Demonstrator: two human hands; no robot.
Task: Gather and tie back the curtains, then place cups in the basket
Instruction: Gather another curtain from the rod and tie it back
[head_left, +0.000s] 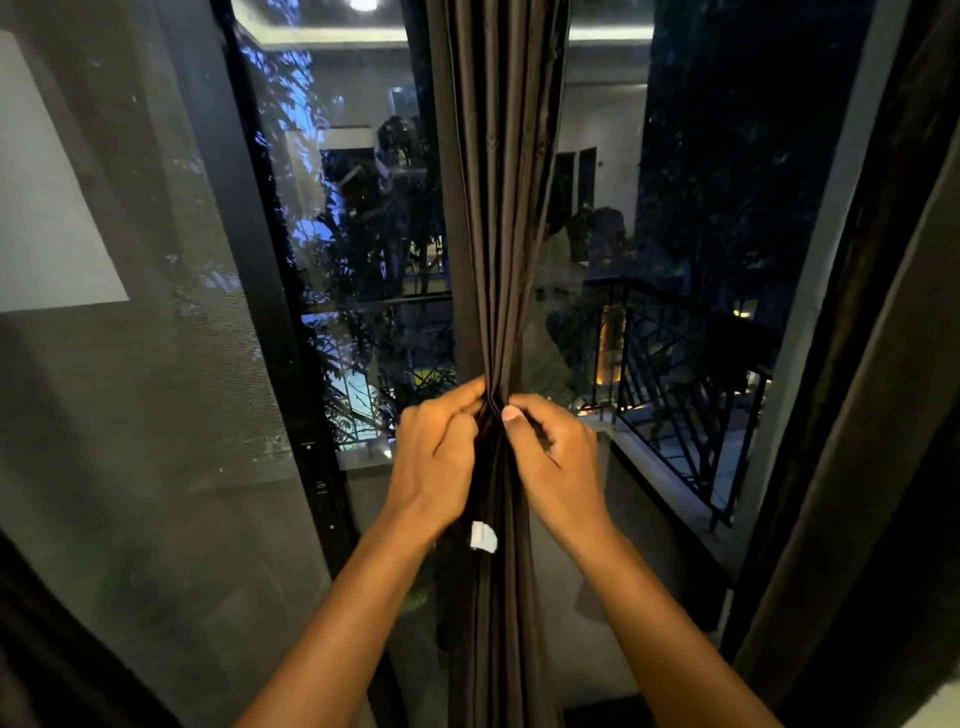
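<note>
A dark brown curtain (493, 218) hangs bunched into a narrow column of folds in front of the window. My left hand (439, 457) grips the gathered folds from the left and my right hand (553, 457) pinches them from the right, both at the same height where the fabric is squeezed tightest. A small white tag (483, 536) hangs on the curtain just below my left hand. No cups or basket are in view.
A second dark curtain (878, 395) hangs along the right edge. A black window frame post (291, 322) stands left of the gathered curtain, with a mesh screen (156, 415) further left. Through the glass a balcony railing (685, 395) and trees show in the dark.
</note>
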